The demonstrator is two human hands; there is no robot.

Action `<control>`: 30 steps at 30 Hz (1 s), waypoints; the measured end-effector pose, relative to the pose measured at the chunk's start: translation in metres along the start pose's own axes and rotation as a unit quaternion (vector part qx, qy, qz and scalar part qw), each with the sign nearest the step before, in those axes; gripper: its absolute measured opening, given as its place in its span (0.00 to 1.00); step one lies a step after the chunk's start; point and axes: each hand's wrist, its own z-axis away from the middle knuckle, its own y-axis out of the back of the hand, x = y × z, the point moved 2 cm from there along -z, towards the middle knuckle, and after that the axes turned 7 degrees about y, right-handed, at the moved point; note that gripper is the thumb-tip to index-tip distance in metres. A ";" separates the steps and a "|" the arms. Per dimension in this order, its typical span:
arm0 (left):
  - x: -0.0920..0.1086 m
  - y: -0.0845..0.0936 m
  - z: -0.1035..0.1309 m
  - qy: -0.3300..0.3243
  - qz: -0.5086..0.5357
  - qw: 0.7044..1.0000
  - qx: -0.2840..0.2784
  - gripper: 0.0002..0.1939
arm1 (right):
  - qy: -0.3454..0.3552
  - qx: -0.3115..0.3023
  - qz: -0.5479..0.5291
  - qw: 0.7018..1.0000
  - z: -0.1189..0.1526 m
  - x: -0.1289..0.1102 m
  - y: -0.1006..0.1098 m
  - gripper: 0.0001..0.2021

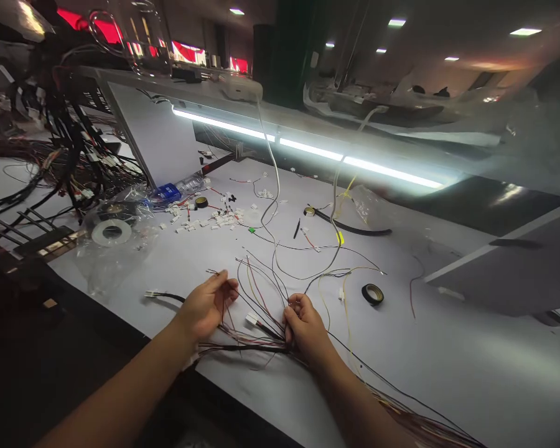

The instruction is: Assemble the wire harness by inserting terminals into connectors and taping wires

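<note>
Thin dark wires pass through my left hand (211, 306), whose fingers are curled round them near the table's front edge. To its right, my right hand (303, 323) pinches several thin wires where they fan out from the wire bundle (247, 348). Loose wire ends spread up and away between the two hands. A white connector (251, 320) on a black sleeved branch lies between them. Left of my left hand, another white connector (152, 294) ends a black cable that runs under the wrist.
Small white connectors (224, 219) lie scattered at the back left, beside a plastic bag (107, 255). A black tape roll (372, 294) lies right of my right hand. White cables (276, 180) hang from the lit shelf. More wires trail to the lower right.
</note>
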 end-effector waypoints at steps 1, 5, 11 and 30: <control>0.005 0.009 -0.002 -0.014 0.044 0.999 0.026 0.05 | 0.000 -0.003 0.027 1.000 0.000 -0.001 0.000 0.12; 0.020 0.041 0.000 -0.084 -0.013 0.994 0.073 0.10 | 0.149 0.029 0.245 0.958 -0.004 -0.021 -0.005 0.16; 0.034 0.059 0.016 -0.117 -0.175 0.975 0.066 0.32 | 0.356 -0.093 0.331 0.869 -0.030 -0.064 -0.077 0.12; 0.031 0.080 0.019 -0.059 0.015 0.994 0.086 0.24 | 0.058 -0.114 0.045 0.991 -0.058 -0.042 -0.135 0.08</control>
